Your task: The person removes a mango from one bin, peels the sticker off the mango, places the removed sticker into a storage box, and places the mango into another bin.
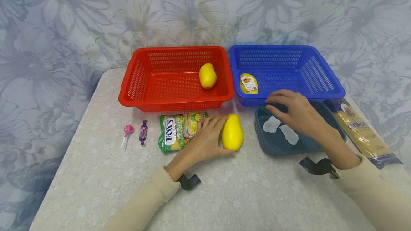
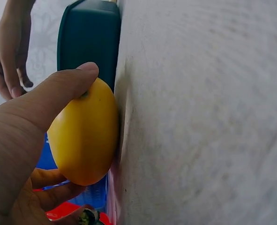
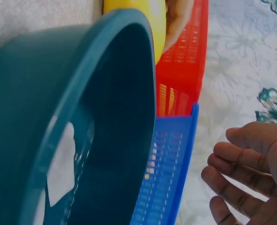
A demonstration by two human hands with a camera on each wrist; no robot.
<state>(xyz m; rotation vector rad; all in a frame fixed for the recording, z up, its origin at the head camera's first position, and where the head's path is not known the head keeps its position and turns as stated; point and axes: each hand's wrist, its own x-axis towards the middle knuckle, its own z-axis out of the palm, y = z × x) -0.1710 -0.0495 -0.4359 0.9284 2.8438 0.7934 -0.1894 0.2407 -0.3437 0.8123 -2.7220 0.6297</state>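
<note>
Head view: a yellow mango is shown lying on the table between the FOXS candy bag and the teal tray, near the red basket. It is judged smooth, firm, fairly light and apt to roll, so it is best cupped round its middle, as is done by the left hand, whose thumb and fingers are curled about it. The right hand is held loosely open over the tray's far rim, nothing being gripped.

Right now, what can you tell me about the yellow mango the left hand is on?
The yellow mango is smooth, glossy and plastic-looking, oval, with no visible marks. It lies on the table between the Fox's candy bag and the dark teal tray, in front of the red basket. The left hand holds it, thumb and fingers curled around it.
</note>
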